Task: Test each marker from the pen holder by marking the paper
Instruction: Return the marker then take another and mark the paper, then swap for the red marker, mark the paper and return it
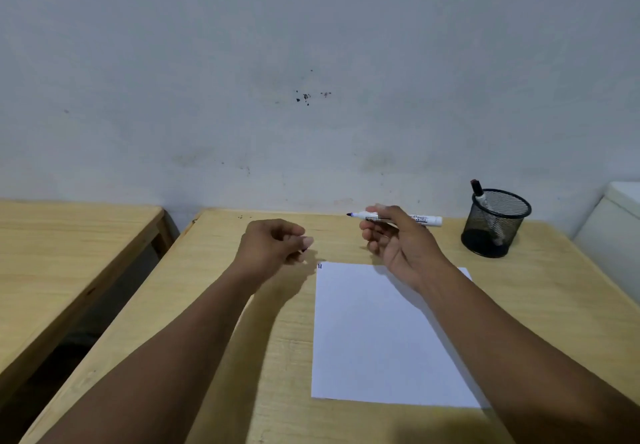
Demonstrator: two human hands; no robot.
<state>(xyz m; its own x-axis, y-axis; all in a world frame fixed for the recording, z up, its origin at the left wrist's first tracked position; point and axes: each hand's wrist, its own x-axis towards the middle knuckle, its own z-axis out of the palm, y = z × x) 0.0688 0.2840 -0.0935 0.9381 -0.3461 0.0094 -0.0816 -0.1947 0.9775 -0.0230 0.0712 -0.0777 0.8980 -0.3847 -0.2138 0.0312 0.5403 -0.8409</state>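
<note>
My right hand point(394, 239) holds an uncapped white marker point(424, 219) level above the far edge of the paper, its dark blue tip pointing left. My left hand point(273, 241) is curled shut left of the paper's far corner; something small and dark, perhaps the cap, peeks between its fingers. The white paper point(377, 336) lies flat on the wooden table point(225, 357) and carries two short dark marks at its far left corner. A black mesh pen holder point(495, 224) stands at the far right with one capped marker point(479, 192) leaning in it.
A second wooden table point(62, 253) stands to the left across a dark gap. A white box-like object point(613, 232) sits at the right edge. The grey wall runs right behind the table.
</note>
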